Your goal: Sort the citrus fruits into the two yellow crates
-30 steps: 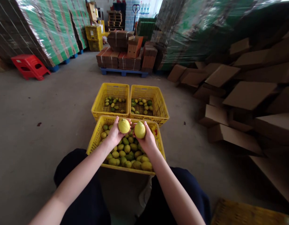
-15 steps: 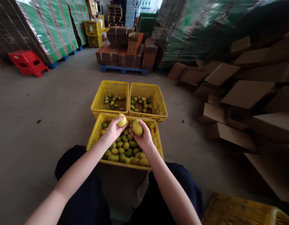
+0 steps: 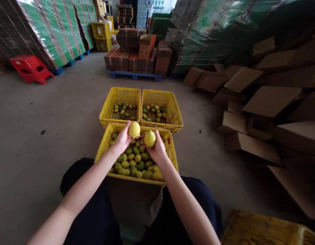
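Over the near yellow crate [image 3: 102, 149], my left hand [image 3: 123, 137] holds a yellow lemon [image 3: 134, 130], its thumb raised along the fruit's left side. Close by on the right, my right hand [image 3: 158, 148] is closed around a second lemon [image 3: 149, 139], a slightly greener yellow, with its stem end facing up. The two fruits are a small gap apart. Below them, many yellow and green lemons [image 3: 137, 158] fill much of the near crate; my hands and forearms hide some of these.
Two yellow crates, one left [image 3: 106, 110] and one right [image 3: 176, 114], stand just beyond, each with several lemons. Open cardboard boxes [image 3: 271, 98] are heaped at right. A red stool [image 3: 32, 68] and a loaded blue pallet [image 3: 135, 75] stand farther off; another yellow crate [image 3: 269, 228] is at lower right.
The left lemon has turned and shifted slightly right, and more of its surface shows as my left fingers loosened around it. The right lemon has rolled in my right hand, its stem end now upward.
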{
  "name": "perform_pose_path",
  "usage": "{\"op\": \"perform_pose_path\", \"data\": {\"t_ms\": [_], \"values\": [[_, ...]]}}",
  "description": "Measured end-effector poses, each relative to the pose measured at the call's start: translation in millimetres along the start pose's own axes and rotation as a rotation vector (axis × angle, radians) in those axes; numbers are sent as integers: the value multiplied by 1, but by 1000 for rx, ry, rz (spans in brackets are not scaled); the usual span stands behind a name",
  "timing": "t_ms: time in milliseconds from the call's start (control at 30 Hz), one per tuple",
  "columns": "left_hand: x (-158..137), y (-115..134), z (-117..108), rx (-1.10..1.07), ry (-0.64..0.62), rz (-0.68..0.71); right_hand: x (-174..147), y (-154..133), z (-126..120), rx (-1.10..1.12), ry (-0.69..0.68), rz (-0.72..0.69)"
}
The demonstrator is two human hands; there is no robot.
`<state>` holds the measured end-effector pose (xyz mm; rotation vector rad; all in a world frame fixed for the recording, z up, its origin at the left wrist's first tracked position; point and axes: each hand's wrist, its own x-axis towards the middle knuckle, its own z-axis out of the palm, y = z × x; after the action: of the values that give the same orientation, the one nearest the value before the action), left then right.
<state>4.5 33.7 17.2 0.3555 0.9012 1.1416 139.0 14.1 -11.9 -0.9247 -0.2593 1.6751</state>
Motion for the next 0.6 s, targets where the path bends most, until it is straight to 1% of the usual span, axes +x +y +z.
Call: {"op": "perform_pose_path", "data": {"t_ms": [133,300,367,500,600], "values": [[-3,5,0,16,-39,-10,-8,-6,4,6,-64,14],[-7,5,1,63,-154,-46,-10,-7,6,16,-11,40],[-7,4,1,54,-185,-60,-8,-5,6,37,12,20],[-4,0,1,-25,-126,-95,-4,-2,5,-1,19,-30],[0,0,-1,-91,-79,-89,-5,-4,5,-17,-1,16]]}}
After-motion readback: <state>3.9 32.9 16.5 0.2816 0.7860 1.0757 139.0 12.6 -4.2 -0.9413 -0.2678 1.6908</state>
